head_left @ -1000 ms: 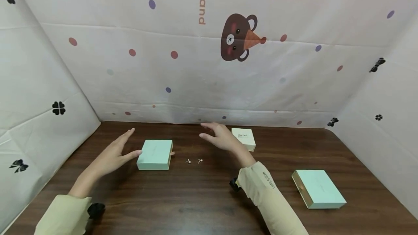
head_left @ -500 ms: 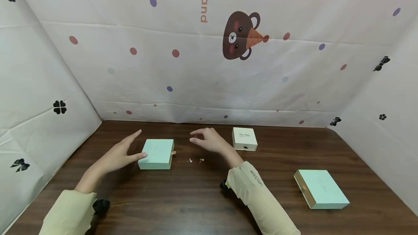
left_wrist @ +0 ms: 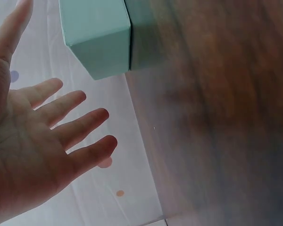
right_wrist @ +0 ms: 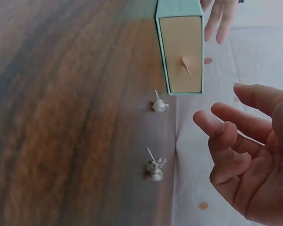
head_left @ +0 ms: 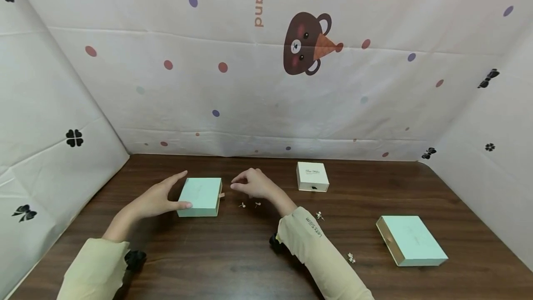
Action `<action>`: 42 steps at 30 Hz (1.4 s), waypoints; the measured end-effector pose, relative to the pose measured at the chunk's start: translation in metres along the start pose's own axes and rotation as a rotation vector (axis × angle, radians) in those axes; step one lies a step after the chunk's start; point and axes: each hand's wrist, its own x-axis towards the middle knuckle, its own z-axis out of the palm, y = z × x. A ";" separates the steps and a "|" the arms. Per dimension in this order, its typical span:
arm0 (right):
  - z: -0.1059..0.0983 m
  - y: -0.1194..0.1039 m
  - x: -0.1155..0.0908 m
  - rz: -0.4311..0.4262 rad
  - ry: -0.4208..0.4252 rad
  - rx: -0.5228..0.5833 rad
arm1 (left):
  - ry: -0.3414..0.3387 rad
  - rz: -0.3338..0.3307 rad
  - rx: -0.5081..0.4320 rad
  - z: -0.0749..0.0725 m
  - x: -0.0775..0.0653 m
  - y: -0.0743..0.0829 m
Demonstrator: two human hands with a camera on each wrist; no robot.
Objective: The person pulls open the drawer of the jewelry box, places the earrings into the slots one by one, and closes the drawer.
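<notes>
A mint-green drawer box [head_left: 200, 195] with a small ribbon tab on its right end lies on the table. My left hand [head_left: 156, 202] is spread at its left end, the thumb over the near left corner in the head view. The left wrist view shows that palm [left_wrist: 28, 155] and fingers apart from the box [left_wrist: 98, 37]. My right hand [head_left: 257, 184] hovers right of the tab [right_wrist: 186, 65], fingers partly bent, nothing seen in them. Below it lie two pearl stud earrings, a left earring [head_left: 242, 205] and a right earring [head_left: 257, 204].
A cream box [head_left: 312, 177] with dark lettering stands at the back. A second mint-green drawer box [head_left: 411, 240] is at the right. Beside my right sleeve lie a sparkly earring [head_left: 319, 215] and another small sparkly piece [head_left: 351, 258]. Printed white cloth [head_left: 166, 105] walls the table's back and sides.
My right hand has moved left toward the box's tab, uncovering the cream box and the two sparkly pieces. My left hand has moved slightly right, its thumb now further over the box.
</notes>
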 end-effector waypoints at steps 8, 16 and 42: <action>0.010 0.002 0.006 0.038 -0.017 0.028 | -0.025 -0.007 -0.014 0.001 0.004 0.000; 0.017 -0.004 0.009 0.044 -0.045 0.093 | -0.036 0.006 -0.027 0.001 0.007 0.000; 0.032 -0.016 0.020 0.174 0.014 0.122 | -0.080 0.038 -0.067 0.003 0.018 0.000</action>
